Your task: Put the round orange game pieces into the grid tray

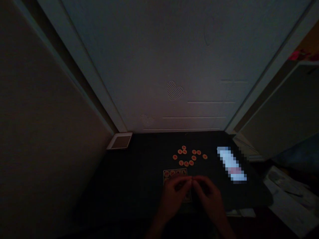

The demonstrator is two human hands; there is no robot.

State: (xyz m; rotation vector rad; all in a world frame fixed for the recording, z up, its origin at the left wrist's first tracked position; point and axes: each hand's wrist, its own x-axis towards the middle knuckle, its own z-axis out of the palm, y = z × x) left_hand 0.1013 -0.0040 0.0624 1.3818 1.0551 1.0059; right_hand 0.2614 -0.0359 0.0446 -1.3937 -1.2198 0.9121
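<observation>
My left hand [174,192] and my right hand [208,194] meet at the fingertips over the near part of a dark table, both pinched closed. What lies between the fingertips is too small and dark to make out. Under and behind my left hand is a box [163,177] with rows of round pieces, partly covered by the hand. Beyond the box, several loose round pieces with red marks lie on the table, among them one piece [174,157] at the left and another [204,156] at the right.
A shallow white-rimmed tray [129,141] is at the table's far left corner. A bright, pixelated object [231,166] lies on the right. A white door [149,66] stands behind the dark table [119,179]. Papers [289,205] are at the lower right.
</observation>
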